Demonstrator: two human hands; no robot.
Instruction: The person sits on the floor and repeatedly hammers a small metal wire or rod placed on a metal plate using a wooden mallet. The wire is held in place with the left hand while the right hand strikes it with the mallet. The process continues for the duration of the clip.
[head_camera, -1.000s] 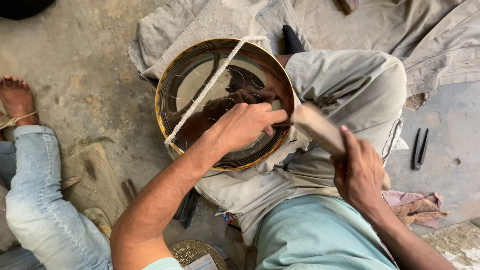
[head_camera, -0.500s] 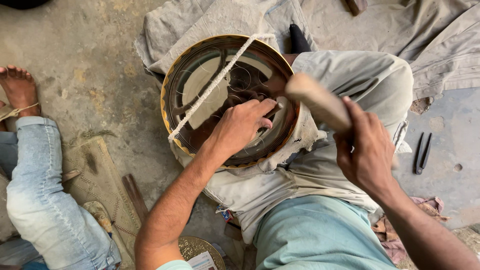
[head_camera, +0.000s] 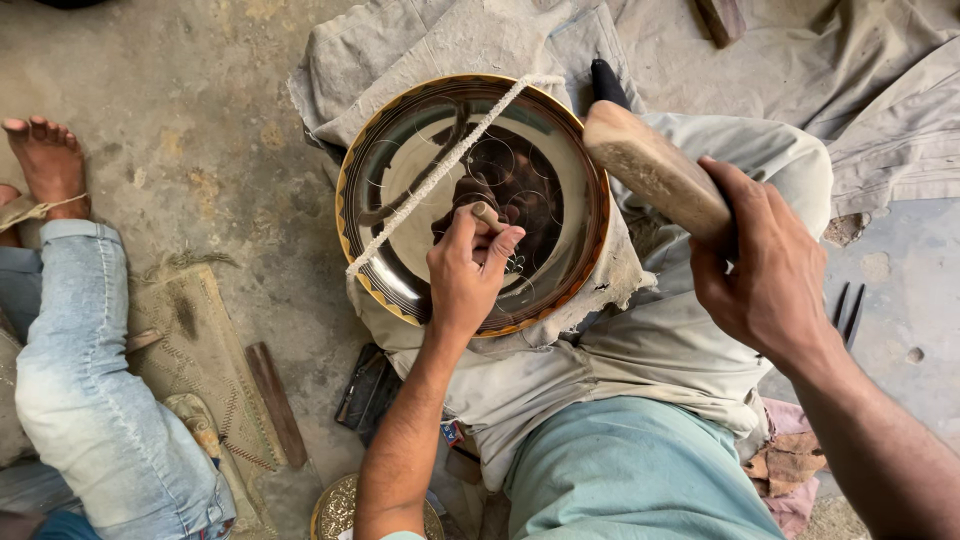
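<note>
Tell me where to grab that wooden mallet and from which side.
Grip the wooden mallet at its lower right end, coming from the right, as the right hand does now. It tapers toward that end, and its broad blunt end points up-left over the brass plate, where the left hand holds a small punch.
</note>
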